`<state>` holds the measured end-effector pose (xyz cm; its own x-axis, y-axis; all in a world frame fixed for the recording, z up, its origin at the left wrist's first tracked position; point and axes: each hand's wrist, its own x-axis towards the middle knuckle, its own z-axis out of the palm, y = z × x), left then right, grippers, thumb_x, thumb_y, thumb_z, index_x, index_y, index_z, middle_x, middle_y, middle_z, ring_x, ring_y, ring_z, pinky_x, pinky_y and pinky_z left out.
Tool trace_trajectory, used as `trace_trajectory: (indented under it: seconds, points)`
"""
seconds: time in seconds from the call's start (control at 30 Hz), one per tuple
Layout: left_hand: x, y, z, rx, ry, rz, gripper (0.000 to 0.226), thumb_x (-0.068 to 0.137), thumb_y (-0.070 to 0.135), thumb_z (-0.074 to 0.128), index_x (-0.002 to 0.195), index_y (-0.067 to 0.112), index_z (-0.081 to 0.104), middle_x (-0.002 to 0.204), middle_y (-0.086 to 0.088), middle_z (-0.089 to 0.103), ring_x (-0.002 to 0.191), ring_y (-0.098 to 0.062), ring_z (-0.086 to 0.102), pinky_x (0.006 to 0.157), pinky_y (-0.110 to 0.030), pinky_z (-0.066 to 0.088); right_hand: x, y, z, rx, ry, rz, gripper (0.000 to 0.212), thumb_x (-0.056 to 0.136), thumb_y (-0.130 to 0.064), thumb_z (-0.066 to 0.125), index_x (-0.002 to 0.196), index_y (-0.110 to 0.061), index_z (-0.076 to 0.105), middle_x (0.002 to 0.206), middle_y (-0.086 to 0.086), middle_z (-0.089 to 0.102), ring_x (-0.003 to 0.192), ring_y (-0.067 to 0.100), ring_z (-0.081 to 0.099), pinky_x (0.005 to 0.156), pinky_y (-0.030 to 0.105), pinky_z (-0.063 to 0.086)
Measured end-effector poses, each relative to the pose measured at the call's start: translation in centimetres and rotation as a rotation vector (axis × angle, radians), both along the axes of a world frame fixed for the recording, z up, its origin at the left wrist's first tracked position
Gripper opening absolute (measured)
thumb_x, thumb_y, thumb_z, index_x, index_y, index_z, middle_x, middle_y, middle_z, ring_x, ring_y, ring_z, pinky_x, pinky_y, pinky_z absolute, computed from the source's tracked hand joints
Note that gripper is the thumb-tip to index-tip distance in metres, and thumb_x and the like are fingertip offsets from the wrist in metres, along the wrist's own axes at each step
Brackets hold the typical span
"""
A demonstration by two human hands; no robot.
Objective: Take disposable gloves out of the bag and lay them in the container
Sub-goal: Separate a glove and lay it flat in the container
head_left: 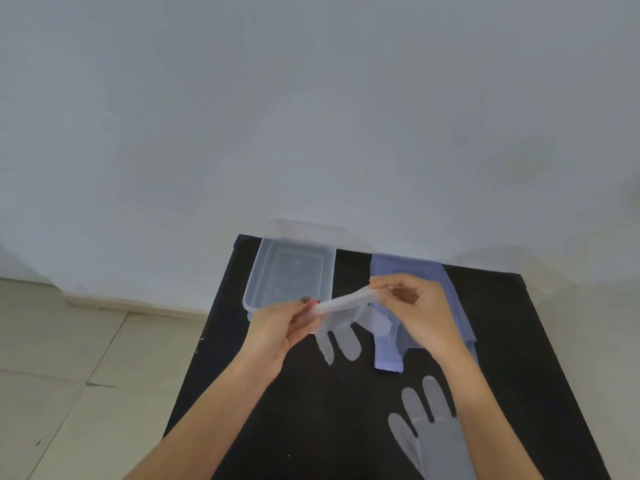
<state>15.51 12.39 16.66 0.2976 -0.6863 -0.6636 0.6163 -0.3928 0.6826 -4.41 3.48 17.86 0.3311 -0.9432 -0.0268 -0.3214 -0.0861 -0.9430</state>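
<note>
A thin clear disposable glove (341, 311) is stretched by its cuff between my two hands above the black table, its fingers hanging down. My left hand (282, 327) pinches the cuff's left end, just in front of the container. My right hand (412, 303) pinches the right end, over the bag. The clear plastic container (256, 282) stands at the table's far left with nothing visible inside. A pale blue plastic bag (388, 348) lies flat to its right, partly hidden by my right hand. A second clear glove (433, 431) lies flat on the table near my right forearm.
The black table (519, 341) is small; its left edge drops to a beige tiled floor (69, 375). A plain white wall (311, 116) rises directly behind the table's far edge.
</note>
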Motion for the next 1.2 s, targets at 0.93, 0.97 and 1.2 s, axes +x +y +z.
trace_trajectory:
  seconds: [0.93,0.97,1.2]
  points:
    - [8.0,-9.6,-4.6,0.117,0.019,-0.121,0.043,0.083,-0.017,0.053,0.113,0.01,0.067,0.115,-0.009,0.057,0.102,-0.027,0.061,0.086,-0.034,0.055,9.3,-9.1,-6.8,0.275,0.017,-0.263,0.029,0.079,-0.001,0.066,0.098,-0.022,0.075,0.097,-0.004,0.074,0.092,0.01,0.068,0.063,0.01,0.048]
    - [8.4,-10.1,-4.8,0.125,0.026,-0.112,0.045,0.083,-0.019,0.051,0.116,0.007,0.066,0.115,-0.01,0.057,0.1,-0.026,0.06,0.083,-0.033,0.055,9.7,-9.7,-6.8,0.267,0.044,-0.248,0.029,0.08,-0.002,0.065,0.1,-0.02,0.075,0.099,-0.004,0.074,0.093,0.01,0.068,0.065,0.01,0.047]
    - [10.3,-14.6,-3.8,0.014,-0.081,-0.082,0.057,0.08,-0.024,0.042,0.131,-0.001,0.052,0.123,-0.012,0.054,0.081,-0.017,0.058,0.073,-0.024,0.054,12.4,-13.2,-5.4,0.093,0.096,-0.26,0.024,0.086,-0.011,0.064,0.107,-0.013,0.074,0.097,-0.006,0.072,0.093,0.008,0.067,0.088,0.021,0.054]
